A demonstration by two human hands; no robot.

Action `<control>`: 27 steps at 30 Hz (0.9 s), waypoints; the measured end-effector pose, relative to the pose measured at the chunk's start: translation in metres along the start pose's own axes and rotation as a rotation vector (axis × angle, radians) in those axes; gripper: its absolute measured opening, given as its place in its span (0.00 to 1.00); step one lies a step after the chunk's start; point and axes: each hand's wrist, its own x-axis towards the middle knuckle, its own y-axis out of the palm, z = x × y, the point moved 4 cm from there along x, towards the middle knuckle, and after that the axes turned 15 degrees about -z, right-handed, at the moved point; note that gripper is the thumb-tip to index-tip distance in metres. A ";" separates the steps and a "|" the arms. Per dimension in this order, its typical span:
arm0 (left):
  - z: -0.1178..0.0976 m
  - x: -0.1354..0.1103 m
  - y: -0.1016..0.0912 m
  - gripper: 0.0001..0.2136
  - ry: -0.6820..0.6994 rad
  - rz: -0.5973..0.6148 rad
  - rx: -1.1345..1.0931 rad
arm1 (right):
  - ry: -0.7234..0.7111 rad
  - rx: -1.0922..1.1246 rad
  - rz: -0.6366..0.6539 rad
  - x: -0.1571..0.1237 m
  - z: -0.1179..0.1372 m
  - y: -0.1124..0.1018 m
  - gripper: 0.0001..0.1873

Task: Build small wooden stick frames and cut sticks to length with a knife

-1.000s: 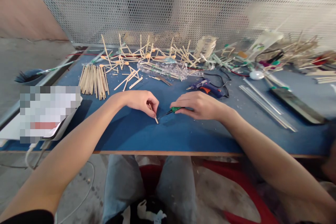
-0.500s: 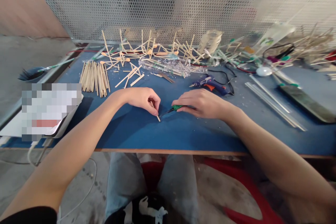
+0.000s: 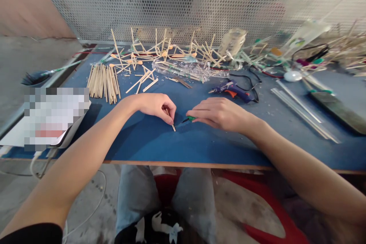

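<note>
My left hand (image 3: 160, 107) is closed around a short thin wooden stick (image 3: 174, 127), pinched between thumb and fingers with its lower end pointing down at the blue tabletop (image 3: 148, 145). Just to the right, my right hand (image 3: 220, 113) grips a slim tool with a green handle (image 3: 191, 118) and a thin dark tip. That tip points left toward the stick's end; whether the two touch, I cannot make out. Most of the handle is covered by my fingers.
A bundle of wooden sticks (image 3: 103, 84) lies at the left. Stick frames (image 3: 160, 51) and clear wrap (image 3: 183, 70) line the back. Beyond my right hand are a blue glue gun (image 3: 236, 91), clear glue sticks (image 3: 305, 116) and a dark slab (image 3: 339, 110). Mesh panel (image 3: 171, 4) behind.
The tool's dark tip has drawn slightly back from the stick's end. Both hands keep their grips and stay nearly in place; the view has shifted a little.
</note>
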 end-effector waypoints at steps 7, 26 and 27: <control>-0.002 0.000 0.000 0.11 -0.003 0.001 -0.001 | 0.036 0.027 0.045 0.005 0.003 -0.001 0.18; -0.018 -0.013 0.018 0.07 -0.180 0.312 -0.054 | 0.014 0.175 0.067 -0.006 0.008 -0.003 0.13; -0.018 -0.013 0.020 0.06 -0.188 0.326 -0.067 | 0.011 0.160 0.068 -0.007 0.009 -0.002 0.14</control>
